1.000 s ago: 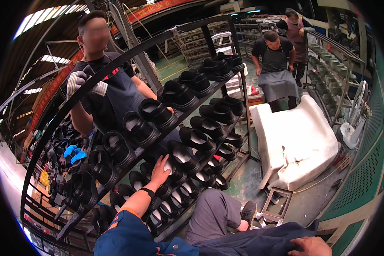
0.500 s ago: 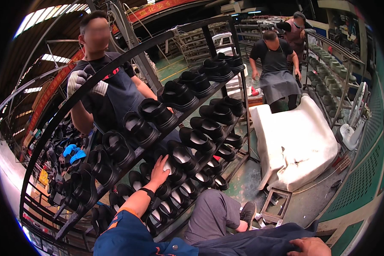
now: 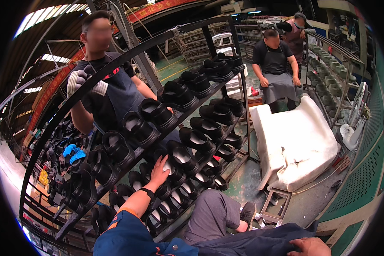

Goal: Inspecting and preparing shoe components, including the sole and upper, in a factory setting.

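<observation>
My left hand (image 3: 160, 171) reaches into a black metal shoe rack (image 3: 134, 163), its fingers stretched out over a black shoe with a pale insole (image 3: 168, 167). The fingertips seem to touch that shoe without wrapping round it. Rows of similar black shoes (image 3: 141, 129) fill the sloping shelves around the hand. At the lower right, my right hand (image 3: 312, 246) lies on dark blue cloth (image 3: 260, 240) across my lap. Its fingers are loosely extended with nothing in them, though the picture's lower edge cuts off part of the hand.
Behind the rack stands a person in a dark apron (image 3: 115, 91), one gloved hand raised at its frame. A white-covered block (image 3: 296, 143) sits to the right, a seated co-worker (image 3: 275, 64) beyond it. Also there are a white fan (image 3: 355, 121) and a small metal frame (image 3: 277, 204).
The seated co-worker has lifted their head slightly and brought both hands up toward the lap. My hands and the rack of shoes show no visible movement.
</observation>
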Demonstrator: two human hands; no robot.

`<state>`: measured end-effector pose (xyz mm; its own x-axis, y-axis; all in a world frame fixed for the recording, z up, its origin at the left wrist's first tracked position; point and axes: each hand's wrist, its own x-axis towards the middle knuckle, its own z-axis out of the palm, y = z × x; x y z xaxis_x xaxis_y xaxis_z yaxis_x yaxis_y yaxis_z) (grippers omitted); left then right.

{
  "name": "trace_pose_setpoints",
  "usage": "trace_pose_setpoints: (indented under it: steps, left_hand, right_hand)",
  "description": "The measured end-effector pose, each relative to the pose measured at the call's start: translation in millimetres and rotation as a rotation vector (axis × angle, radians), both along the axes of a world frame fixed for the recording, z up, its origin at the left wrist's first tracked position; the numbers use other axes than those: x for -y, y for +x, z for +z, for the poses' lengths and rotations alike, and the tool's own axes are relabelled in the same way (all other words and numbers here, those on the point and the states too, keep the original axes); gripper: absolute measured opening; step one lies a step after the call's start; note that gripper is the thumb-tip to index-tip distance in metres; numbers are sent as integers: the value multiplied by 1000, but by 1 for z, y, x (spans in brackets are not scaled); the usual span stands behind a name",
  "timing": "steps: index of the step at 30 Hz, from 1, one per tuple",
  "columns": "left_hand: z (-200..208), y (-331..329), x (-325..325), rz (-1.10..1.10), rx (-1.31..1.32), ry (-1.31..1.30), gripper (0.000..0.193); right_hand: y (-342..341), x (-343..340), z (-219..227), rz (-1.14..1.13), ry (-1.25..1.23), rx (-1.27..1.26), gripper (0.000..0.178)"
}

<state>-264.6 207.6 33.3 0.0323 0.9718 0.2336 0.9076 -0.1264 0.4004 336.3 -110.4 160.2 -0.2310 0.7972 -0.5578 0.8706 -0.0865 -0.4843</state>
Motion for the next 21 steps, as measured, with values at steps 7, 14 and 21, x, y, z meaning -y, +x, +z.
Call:
trace_pose_setpoints:
  steps: [7,14,21]
  left_hand:
    - [-6,-7,-1,-4,-61,60,76]
    - [-5,-6,-1,-12,-58,62,76]
    - [-6,-5,-2,-10,-45,56,75]
  right_hand:
    - [0,1,-1,0,21,-7,50]
    - [0,1,0,-8,7,0,50]
    - [0,1,0,-9,15,-6,49]
